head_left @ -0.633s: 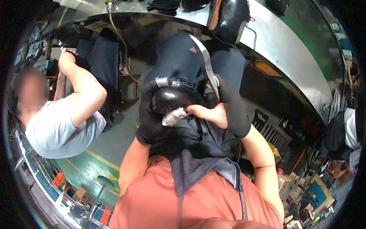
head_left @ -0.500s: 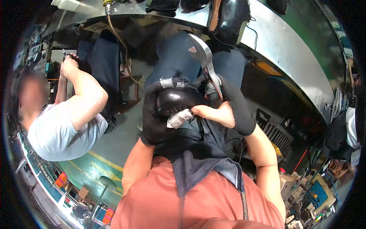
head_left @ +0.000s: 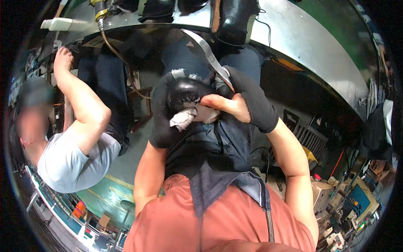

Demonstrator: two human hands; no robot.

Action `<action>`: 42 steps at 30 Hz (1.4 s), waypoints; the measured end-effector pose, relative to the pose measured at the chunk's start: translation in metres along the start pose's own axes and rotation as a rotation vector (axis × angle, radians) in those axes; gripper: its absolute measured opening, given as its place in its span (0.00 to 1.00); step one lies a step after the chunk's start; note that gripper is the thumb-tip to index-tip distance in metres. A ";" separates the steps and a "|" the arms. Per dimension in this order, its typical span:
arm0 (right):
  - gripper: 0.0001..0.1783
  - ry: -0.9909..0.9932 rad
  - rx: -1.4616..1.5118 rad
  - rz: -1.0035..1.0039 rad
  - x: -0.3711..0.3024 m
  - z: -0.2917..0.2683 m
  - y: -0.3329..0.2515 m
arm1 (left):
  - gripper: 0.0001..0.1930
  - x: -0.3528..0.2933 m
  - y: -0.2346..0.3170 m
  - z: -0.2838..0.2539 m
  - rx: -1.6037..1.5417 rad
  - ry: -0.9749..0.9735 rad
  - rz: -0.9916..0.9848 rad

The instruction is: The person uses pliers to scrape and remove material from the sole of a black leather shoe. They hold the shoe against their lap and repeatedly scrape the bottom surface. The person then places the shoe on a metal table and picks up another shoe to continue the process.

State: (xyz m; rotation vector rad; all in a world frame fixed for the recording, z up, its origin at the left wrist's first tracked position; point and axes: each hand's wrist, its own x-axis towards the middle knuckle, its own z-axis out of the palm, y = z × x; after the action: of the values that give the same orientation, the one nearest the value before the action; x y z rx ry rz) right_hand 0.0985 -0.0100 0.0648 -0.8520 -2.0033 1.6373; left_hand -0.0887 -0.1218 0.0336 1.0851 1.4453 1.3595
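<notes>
Over my lap I hold a black leather shoe (head_left: 189, 89), its shiny rounded toe facing up and its edge gathered in small pleats. My left hand (head_left: 161, 109), in a black glove, is closed round the shoe's left side. Whitish wrapping covers its thumb and some fingertips. My right hand (head_left: 247, 103), in a black glove that leaves the thumb bare, presses that thumb against the shoe's near edge. The same hand grips a long curved metal tool (head_left: 208, 52) that points away to the upper left. The tool's lower end and most right fingers are hidden.
A metal bench (head_left: 306, 54) curves across the far side, with black boots (head_left: 235, 21) on it. A brown hose (head_left: 115, 46) hangs at the left. A co-worker (head_left: 75, 159) in a light shirt sits to my left. Cluttered boxes (head_left: 321, 193) stand at the right.
The shoe, the tool and both hands sit further left and higher in the picture, as the view has shifted. The tool leans more to the left. The co-worker's hand has moved outward.
</notes>
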 end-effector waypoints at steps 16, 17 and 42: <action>0.19 0.010 0.245 0.092 -0.009 -0.017 0.009 | 0.26 0.027 0.006 0.021 0.178 0.006 0.075; 0.19 -0.034 0.237 0.150 -0.006 -0.023 0.003 | 0.26 0.027 0.007 0.020 0.180 -0.021 0.078; 0.25 0.261 -0.172 -0.115 -0.003 0.011 0.017 | 0.24 0.034 0.003 0.007 -0.126 -0.143 -0.151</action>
State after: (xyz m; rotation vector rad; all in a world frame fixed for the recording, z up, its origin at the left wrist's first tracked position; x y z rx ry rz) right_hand 0.0966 -0.0179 0.0456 -0.9387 -1.9867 1.2352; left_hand -0.0904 -0.0871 0.0359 0.9520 1.2930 1.2241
